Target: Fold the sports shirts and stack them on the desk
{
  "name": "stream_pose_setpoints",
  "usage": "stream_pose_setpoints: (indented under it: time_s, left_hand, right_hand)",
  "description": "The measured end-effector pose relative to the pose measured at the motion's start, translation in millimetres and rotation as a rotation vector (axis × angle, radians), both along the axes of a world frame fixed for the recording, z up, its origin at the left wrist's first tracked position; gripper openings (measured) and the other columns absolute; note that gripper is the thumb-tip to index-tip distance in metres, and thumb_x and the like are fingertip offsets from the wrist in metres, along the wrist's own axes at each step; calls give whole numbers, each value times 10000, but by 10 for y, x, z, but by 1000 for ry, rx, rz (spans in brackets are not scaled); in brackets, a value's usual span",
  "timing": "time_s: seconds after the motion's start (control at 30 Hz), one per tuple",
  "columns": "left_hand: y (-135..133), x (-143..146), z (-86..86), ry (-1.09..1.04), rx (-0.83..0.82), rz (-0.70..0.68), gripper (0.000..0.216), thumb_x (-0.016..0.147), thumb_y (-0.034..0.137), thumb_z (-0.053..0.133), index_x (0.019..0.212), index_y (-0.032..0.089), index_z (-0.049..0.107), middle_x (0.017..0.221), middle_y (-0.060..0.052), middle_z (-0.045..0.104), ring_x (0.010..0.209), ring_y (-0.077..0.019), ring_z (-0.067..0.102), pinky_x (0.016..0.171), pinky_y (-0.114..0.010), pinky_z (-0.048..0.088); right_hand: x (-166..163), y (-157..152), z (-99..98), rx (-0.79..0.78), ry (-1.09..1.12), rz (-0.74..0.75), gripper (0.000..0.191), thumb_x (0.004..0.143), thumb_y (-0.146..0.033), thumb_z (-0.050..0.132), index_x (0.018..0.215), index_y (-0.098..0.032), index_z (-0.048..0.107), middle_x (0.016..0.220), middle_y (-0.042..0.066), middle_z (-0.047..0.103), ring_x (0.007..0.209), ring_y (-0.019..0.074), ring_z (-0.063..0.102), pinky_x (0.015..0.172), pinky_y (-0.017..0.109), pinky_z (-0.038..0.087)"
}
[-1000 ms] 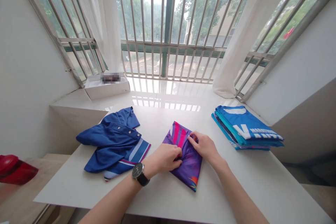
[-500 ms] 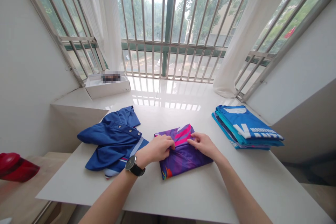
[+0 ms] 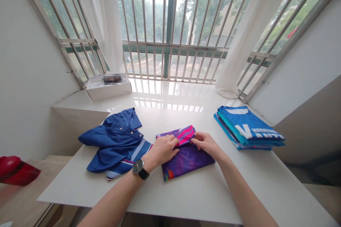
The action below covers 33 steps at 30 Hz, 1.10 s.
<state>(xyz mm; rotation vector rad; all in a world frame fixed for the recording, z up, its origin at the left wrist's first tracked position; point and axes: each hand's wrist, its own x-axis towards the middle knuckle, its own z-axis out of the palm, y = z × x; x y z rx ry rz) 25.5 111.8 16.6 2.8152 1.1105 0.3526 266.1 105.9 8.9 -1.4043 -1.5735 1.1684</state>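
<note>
A purple shirt (image 3: 190, 163) with pink stripes lies folded into a flat rectangle in front of me on the white table (image 3: 149, 198). My left hand (image 3: 165, 149), with a black watch (image 3: 140, 169) on its wrist, rests on the shirt's left part, fingers curled onto the cloth. At the right edge, my right hand (image 3: 205, 143) pinches the striped fold between thumb and fingers. Left of the shirt, a navy blue garment (image 3: 112, 136) with snap buttons lies crumpled. To the right sits a stack of folded shirts (image 3: 247, 127), a blue one with white lettering on top.
A white box (image 3: 109, 90) with a blurred-out item stands on the window ledge at the back left. Barred windows and white curtains (image 3: 237, 42) close off the far side. A red object (image 3: 17, 170) lies low at the far left, beyond the table edge.
My left hand has slid slightly right across the shirt, its fingers lying flatter. The pink-striped part now shows as a narrower band, with more plain purple below it.
</note>
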Motion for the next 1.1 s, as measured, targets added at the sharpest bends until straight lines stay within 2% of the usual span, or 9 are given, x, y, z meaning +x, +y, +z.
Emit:
stream_pose_setpoints:
  time_s: [0.17,0.3,0.4,0.53,0.7,0.83,0.93,1.1]
  left_hand:
    - [22,-8,15,31,20,2,155,963,206,485,992,199,637,957,-51,664,881,-204,636,750,-302,513]
    - [13,4,34,71,21,6,174,962,173,472,973,189,646,921,-57,666,846,-199,633,736,-298,513]
    - [-7,16,44,88,22,6,183,954,137,469,962,186,645,913,-58,663,836,-194,629,726,-294,512]
    - [-24,23,30,70,38,-25,197,947,103,462,957,186,641,914,-53,647,835,-189,619,722,-288,509]
    - [-6,6,6,85,38,-80,207,955,113,462,988,194,649,939,-52,630,836,-192,604,738,-298,512]
    - [8,-7,11,101,17,-94,235,953,103,452,1032,194,653,948,-56,627,850,-197,607,759,-308,515]
    - [4,-9,15,108,12,-96,237,953,106,452,1041,195,653,954,-58,629,852,-201,609,760,-311,515]
    - [-4,-7,24,113,-2,-83,234,960,119,444,1030,194,654,969,-61,634,853,-203,615,765,-316,518]
  right_hand:
    - [21,17,-59,-6,6,-14,271,714,-432,702,715,-176,614,627,-40,563,544,108,494,519,245,384]
    - [45,40,-126,-15,-30,-28,259,713,-417,694,679,-182,589,597,-49,541,542,111,487,506,239,364]
    - [57,51,-147,20,-91,-31,250,718,-408,683,661,-176,609,598,-35,564,558,119,496,525,245,370]
    - [55,56,-146,51,-180,-15,238,733,-401,640,739,-167,683,673,-2,636,597,138,534,568,257,412]
    - [65,62,-135,134,-378,-92,192,674,-368,634,656,-178,652,676,3,613,578,133,504,570,264,403]
    - [79,68,-133,154,-443,-69,301,746,-467,580,637,-194,641,700,14,611,586,144,508,582,279,401]
    - [63,75,-162,169,-475,-124,375,786,-543,547,661,-204,645,715,25,638,625,165,541,619,294,419]
    - [46,86,-228,198,-481,-166,348,789,-530,549,657,-214,607,729,26,656,668,178,576,652,300,440]
